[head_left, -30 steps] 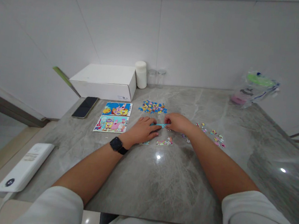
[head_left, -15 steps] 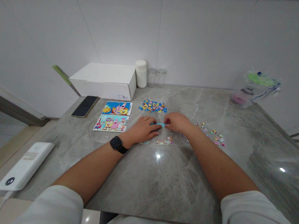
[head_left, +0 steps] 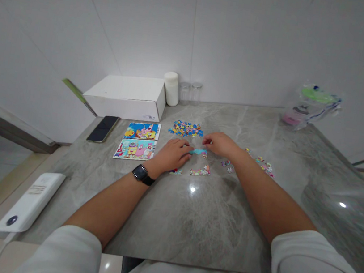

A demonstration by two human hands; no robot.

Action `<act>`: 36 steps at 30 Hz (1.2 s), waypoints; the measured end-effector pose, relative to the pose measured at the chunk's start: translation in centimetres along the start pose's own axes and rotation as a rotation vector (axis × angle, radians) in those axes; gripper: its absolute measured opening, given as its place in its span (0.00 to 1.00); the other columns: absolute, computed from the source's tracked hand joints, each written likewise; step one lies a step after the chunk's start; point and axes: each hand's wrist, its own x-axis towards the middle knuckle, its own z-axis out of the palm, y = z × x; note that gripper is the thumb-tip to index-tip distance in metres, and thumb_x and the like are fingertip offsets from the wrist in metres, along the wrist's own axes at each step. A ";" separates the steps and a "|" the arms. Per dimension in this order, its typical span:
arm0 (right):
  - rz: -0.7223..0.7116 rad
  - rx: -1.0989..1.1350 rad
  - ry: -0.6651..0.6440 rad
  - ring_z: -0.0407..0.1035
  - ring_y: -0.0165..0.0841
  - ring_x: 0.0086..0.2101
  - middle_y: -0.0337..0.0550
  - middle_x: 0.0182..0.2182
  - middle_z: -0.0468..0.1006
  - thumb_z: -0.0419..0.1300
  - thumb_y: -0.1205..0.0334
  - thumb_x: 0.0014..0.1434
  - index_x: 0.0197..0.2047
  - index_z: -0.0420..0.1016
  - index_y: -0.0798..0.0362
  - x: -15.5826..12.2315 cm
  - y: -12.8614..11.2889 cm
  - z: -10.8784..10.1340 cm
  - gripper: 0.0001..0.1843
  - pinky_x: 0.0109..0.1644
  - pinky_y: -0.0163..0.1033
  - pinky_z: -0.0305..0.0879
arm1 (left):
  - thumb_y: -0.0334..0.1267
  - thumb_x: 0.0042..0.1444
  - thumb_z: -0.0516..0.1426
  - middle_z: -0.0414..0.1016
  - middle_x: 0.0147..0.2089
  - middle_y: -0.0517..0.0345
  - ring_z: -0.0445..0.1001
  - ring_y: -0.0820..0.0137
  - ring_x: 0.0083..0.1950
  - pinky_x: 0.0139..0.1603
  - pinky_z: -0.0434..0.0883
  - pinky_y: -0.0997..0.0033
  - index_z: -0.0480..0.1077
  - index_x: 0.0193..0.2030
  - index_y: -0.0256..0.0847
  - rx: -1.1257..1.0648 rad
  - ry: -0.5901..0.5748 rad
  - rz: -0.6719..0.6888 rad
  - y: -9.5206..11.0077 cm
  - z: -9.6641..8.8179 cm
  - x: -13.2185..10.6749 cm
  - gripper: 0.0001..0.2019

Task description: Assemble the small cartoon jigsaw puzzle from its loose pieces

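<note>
My left hand (head_left: 176,154) lies flat with its fingers stretched out, fingertips at the left end of a joined light-blue puzzle strip (head_left: 199,151). Just above the strip's right part, my right hand (head_left: 219,142) has its fingers bent into a pinch; whatever may be between the fingertips is too small to make out. Nearer to me is a joined puzzle section with a pale, pinkish pattern (head_left: 200,171). Another small puzzle section (head_left: 176,171) is partly covered by my left hand. Loose puzzle pieces (head_left: 228,165) lie beside my right wrist, others (head_left: 265,166) beyond the forearm.
A heap of blue and yellow puzzle pieces (head_left: 186,129) lies behind my hands. Two cartoon picture cards (head_left: 135,149) and a phone (head_left: 103,129) are on the left. A white box (head_left: 124,97), white bottle (head_left: 171,90) and two glass jars (head_left: 189,94) stand behind; a plastic bag (head_left: 311,108) sits back right.
My right hand has lifted off the light-blue strip and moved slightly away from me, uncovering its right part. My left hand has shifted a little left, its fingers drawn closer together.
</note>
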 end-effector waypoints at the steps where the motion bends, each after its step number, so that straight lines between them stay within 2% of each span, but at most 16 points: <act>1: 0.005 -0.007 0.003 0.79 0.36 0.45 0.42 0.46 0.88 0.64 0.66 0.64 0.50 0.87 0.48 0.0 0.0 -0.1 0.14 0.49 0.35 0.67 | 0.41 0.73 0.54 0.76 0.59 0.47 0.73 0.56 0.59 0.62 0.70 0.52 0.76 0.61 0.44 -0.003 0.023 -0.025 -0.4 -0.1 0.0 0.16; 4: 0.012 -0.024 -0.017 0.79 0.36 0.43 0.43 0.45 0.88 0.64 0.67 0.63 0.48 0.87 0.49 -0.2 -0.1 -0.2 0.12 0.46 0.35 0.66 | 0.37 0.71 0.55 0.79 0.54 0.47 0.76 0.58 0.55 0.59 0.72 0.55 0.78 0.55 0.41 -0.025 0.088 -0.138 -2.3 -0.4 -0.1 0.13; 7: 0.001 -0.028 -0.072 0.79 0.36 0.42 0.43 0.44 0.88 0.66 0.65 0.63 0.46 0.87 0.49 -0.2 -0.3 0.0 0.10 0.43 0.34 0.65 | 0.38 0.68 0.58 0.81 0.46 0.51 0.77 0.60 0.48 0.53 0.73 0.58 0.79 0.49 0.42 -0.071 0.104 -0.255 -4.3 -0.5 -0.5 0.09; 11: 0.004 -0.028 -0.124 0.79 0.36 0.40 0.42 0.42 0.88 0.67 0.64 0.62 0.46 0.87 0.49 0.0 -0.4 0.3 0.10 0.41 0.34 0.64 | 0.39 0.66 0.61 0.81 0.42 0.53 0.77 0.63 0.44 0.48 0.72 0.63 0.80 0.43 0.42 -0.145 0.056 -0.254 -5.5 -0.5 -0.9 0.06; 15: -0.015 -0.024 -0.128 0.79 0.36 0.40 0.43 0.42 0.88 0.66 0.64 0.62 0.46 0.87 0.49 0.1 -0.2 0.4 0.10 0.41 0.35 0.64 | 0.40 0.65 0.61 0.80 0.41 0.53 0.76 0.63 0.43 0.46 0.71 0.63 0.80 0.41 0.41 -0.156 0.013 -0.208 -5.4 -0.6 -0.9 0.07; 22: -0.046 0.037 -0.143 0.79 0.35 0.39 0.42 0.42 0.88 0.70 0.62 0.60 0.46 0.87 0.49 0.2 0.6 0.8 0.10 0.39 0.34 0.63 | 0.40 0.65 0.61 0.79 0.41 0.52 0.76 0.62 0.44 0.48 0.71 0.62 0.81 0.41 0.41 -0.121 -0.023 -0.218 -5.0 -0.9 -0.8 0.08; 36: -0.086 0.045 -0.126 0.78 0.35 0.39 0.42 0.40 0.88 0.69 0.65 0.61 0.45 0.87 0.49 0.3 0.4 1.0 0.10 0.41 0.34 0.64 | 0.40 0.65 0.60 0.78 0.41 0.52 0.75 0.62 0.43 0.46 0.70 0.62 0.80 0.40 0.41 -0.137 -0.020 -0.205 -5.2 -0.7 -0.8 0.08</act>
